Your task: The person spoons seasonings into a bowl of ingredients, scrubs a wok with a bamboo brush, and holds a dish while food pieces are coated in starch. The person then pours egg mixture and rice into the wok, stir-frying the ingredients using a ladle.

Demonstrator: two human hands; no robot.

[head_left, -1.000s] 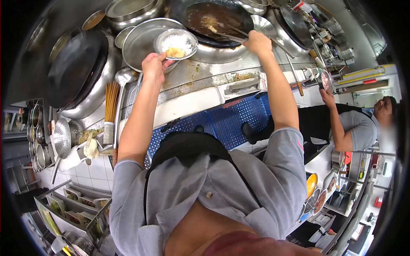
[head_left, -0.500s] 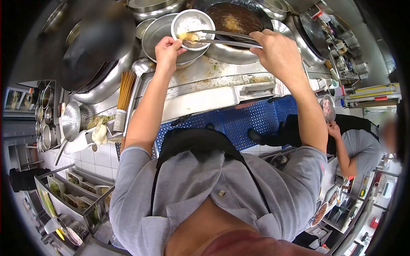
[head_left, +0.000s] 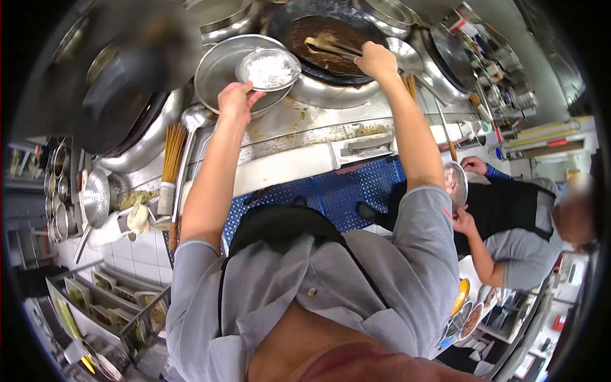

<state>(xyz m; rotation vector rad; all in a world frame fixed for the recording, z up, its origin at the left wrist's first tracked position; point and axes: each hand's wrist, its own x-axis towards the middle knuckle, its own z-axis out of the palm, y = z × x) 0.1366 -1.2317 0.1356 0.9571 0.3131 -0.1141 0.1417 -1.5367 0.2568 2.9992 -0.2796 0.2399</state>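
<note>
My left hand (head_left: pixel 235 104) grips the rim of a small steel bowl (head_left: pixel 293 75) that holds white powder (head_left: pixel 267 67). The bowl is over a larger steel basin (head_left: pixel 209 71). In my right hand (head_left: pixel 377 62) is a pair of metal tongs (head_left: pixel 344 49), reaching left across the wok (head_left: pixel 321 75). A pale yellow piece (head_left: pixel 310 42) sits at the tongs' tips, above or at the dark oil (head_left: pixel 309 28); I cannot tell whether it touches. Foamy pale bits show in the oil by the tips.
A perforated skimmer (head_left: pixel 405 56) lies right of the wok. Left are a bamboo brush (head_left: pixel 173 153), a ladle (head_left: pixel 194 117) and a strainer (head_left: pixel 97 197). A co-worker (head_left: pixel 509 223) stands at the right, holding a bowl (head_left: pixel 456 183). A white board (head_left: pixel 286 167) runs along the counter's front.
The tongs and yellow piece have moved from the powder bowl to over the wok. My left hand has lowered the bowl slightly. The co-worker has come closer with their bowl.
</note>
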